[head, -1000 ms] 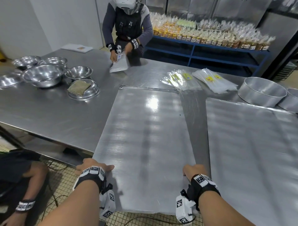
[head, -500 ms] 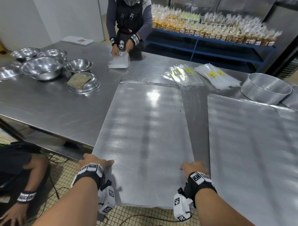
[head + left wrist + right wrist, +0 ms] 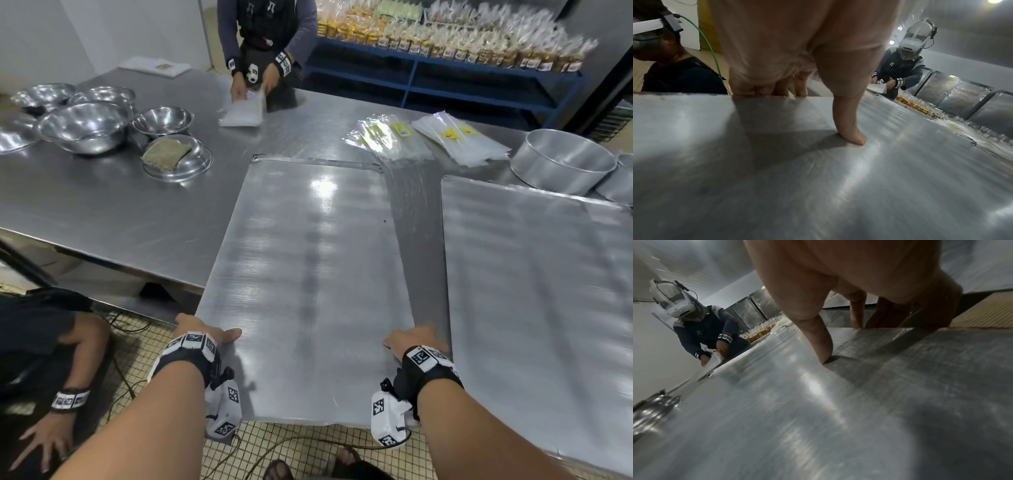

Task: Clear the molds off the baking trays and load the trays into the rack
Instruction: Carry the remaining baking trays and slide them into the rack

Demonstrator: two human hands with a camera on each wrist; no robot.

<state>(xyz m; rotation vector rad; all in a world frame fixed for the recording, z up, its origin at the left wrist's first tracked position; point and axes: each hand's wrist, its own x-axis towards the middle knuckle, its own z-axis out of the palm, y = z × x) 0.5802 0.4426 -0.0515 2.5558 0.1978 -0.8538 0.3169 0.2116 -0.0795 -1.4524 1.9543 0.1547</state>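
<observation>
The big flat tray (image 3: pixel 308 274) sticks out past the near edge of the worktop (image 3: pixel 120 212), over the floor. On its left the worktop is bare up to the bowls (image 3: pixel 85 126) and the dish with a cloth (image 3: pixel 178 157). On its right a thin strip of worktop runs between it and a second tray (image 3: pixel 534 308). Behind that tray stand round tins (image 3: pixel 561 164). Bags (image 3: pixel 387 137) lie past the far end, and a person (image 3: pixel 267 31) stands across the worktop.
</observation>
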